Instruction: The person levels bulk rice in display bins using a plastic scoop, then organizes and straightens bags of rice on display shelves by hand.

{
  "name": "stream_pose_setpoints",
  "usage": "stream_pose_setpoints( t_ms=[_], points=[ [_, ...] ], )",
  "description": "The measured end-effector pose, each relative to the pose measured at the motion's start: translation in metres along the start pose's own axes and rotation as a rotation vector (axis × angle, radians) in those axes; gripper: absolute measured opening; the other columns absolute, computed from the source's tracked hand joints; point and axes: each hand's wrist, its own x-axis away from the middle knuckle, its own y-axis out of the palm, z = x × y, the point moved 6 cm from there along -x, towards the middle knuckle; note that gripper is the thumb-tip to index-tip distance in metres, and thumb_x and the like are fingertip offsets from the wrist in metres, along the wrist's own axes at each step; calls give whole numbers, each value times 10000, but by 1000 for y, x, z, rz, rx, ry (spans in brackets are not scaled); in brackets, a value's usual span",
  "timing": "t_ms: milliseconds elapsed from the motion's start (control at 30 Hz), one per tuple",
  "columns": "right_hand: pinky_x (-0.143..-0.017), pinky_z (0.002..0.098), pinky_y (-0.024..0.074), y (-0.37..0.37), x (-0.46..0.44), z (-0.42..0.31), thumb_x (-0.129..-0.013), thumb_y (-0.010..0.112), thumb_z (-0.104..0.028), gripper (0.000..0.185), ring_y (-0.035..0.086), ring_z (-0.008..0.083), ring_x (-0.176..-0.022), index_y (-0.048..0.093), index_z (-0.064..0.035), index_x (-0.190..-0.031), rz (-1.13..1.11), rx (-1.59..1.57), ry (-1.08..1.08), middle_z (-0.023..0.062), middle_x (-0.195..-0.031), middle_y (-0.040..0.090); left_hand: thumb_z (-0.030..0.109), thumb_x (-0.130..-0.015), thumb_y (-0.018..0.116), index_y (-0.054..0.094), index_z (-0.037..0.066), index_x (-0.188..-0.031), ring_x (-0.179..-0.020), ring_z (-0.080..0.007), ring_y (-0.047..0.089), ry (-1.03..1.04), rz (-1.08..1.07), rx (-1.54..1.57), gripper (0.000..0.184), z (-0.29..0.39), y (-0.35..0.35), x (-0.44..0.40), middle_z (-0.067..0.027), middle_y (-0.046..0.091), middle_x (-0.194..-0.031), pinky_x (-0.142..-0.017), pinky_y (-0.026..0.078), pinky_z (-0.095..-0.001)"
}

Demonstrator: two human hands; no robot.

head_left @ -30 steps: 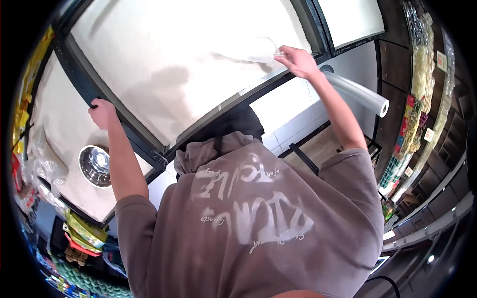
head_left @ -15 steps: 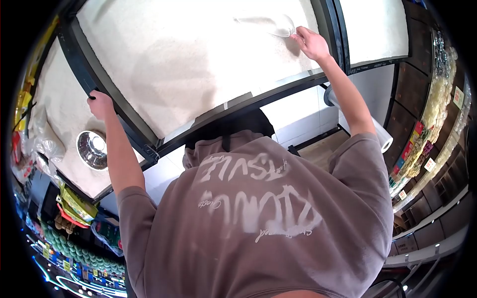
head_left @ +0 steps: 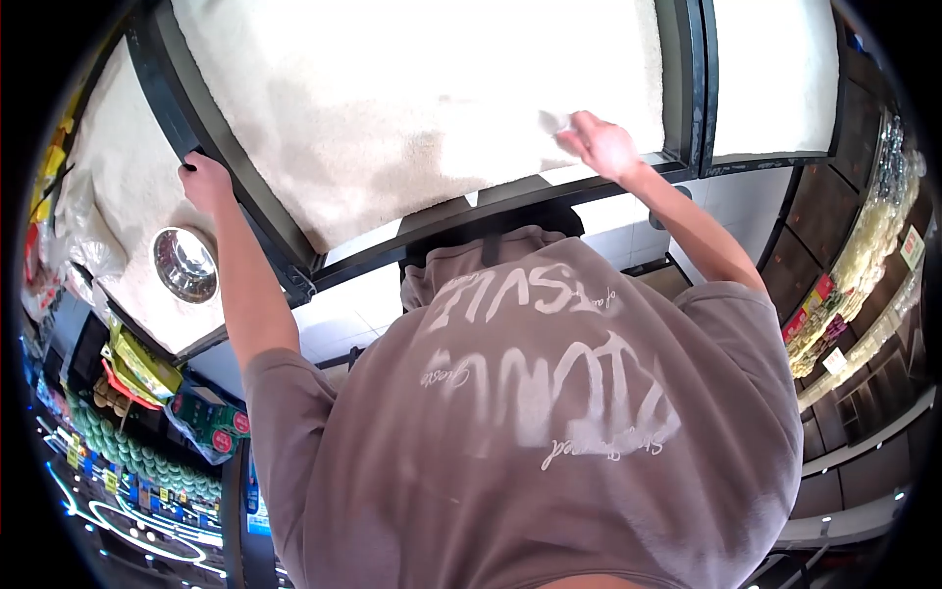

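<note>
My left hand (head_left: 207, 183) is closed around a small black piece at the dark frame (head_left: 177, 118) on the left. Over a wide bin of white, grainy material (head_left: 392, 128), my right hand (head_left: 601, 145) is pinched on a translucent whitish scoop-like thing (head_left: 554, 123), blurred by motion. Its shape and edges are hard to make out. A round shiny metal bowl (head_left: 184, 265) rests on the white surface left of my left forearm.
Clear plastic bags (head_left: 93, 240) lie at the far left. Another white-filled bin (head_left: 775, 79) adjoins at the right. Packaged goods (head_left: 142, 368) stand at lower left, and shelves with wrapped goods (head_left: 863, 245) line the right side.
The view has shifted, so the bins sit further right. My right hand has come nearer the bin's front edge, and the translucent thing shows smaller. My left hand keeps its hold at the frame.
</note>
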Motion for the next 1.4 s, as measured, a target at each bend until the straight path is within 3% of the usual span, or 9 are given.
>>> stream_pose_setpoints(
  t_ms=[67,200,300,467,667,1000,1133,1267,1400],
  points=[
    [-684,432,501,-24,-1,24,-924,466,-420,351,629,345,-792,501,-74,-970,142,-60,137,154,-904,625,457,-864,290,562,20,-1133,-1040,-395,553,0,-4,8,581,1,-1,1,-207,600,-1125,-899,418,-488],
    [-675,422,488,-51,-1,50,-904,487,-435,354,618,345,-794,523,-88,-962,51,-66,157,132,-905,630,458,-863,287,566,26,-1128,-1038,-396,553,-3,5,11,579,1,0,0,-202,603,-1124,-897,419,-488],
    [-673,446,481,-43,5,38,-892,506,-407,294,613,340,-793,529,-128,-982,-150,103,-290,121,-882,618,458,-862,287,569,30,-1126,-1037,-396,553,1,12,4,576,-2,3,-3,-201,603,-1125,-895,421,-488],
    [-681,449,490,-28,-8,40,-898,492,-403,286,615,334,-799,520,-136,-996,-360,288,-300,119,-880,614,460,-860,292,572,39,-1125,-1036,-397,553,-11,18,-16,570,-2,2,-3,-197,605,-1123,-890,423,-488],
    [-707,412,493,-69,-45,37,-905,476,-456,371,626,316,-809,562,-113,-1017,128,71,-142,114,-926,638,467,-855,298,570,43,-1133,-1042,-397,552,5,18,-2,575,-4,4,-6,-192,606,-1128,-889,424,-492],
    [-672,456,467,-16,-7,12,-893,509,-412,306,611,352,-767,538,-109,-920,-319,83,-250,130,-819,619,471,-857,296,553,22,-1147,-1069,-408,537,-6,-17,-14,594,-9,6,-9,-218,591,-1143,-924,402,-485],
    [-675,443,485,-13,-7,-5,-888,512,-429,328,616,349,-760,556,-107,-935,-241,44,-235,148,-859,635,474,-858,298,565,13,-1111,-1050,-411,546,-3,-3,-9,589,-10,8,-11,-228,600,-1114,-908,411,-488],
    [-688,398,515,-29,-11,-6,-882,547,-411,348,642,324,-773,609,-86,-990,91,-99,-70,126,-935,654,472,-855,304,574,27,-1090,-1017,-412,562,11,18,-18,572,-12,10,-13,-220,618,-1073,-879,425,-496],
    [-701,385,521,-37,-16,-22,-884,560,-383,350,648,323,-796,610,-63,-1017,103,-104,-41,126,-940,656,470,-851,311,585,43,-1061,-987,-409,575,13,33,-31,549,-14,10,-14,-216,626,-1047,-858,434,-501]
  ],
)
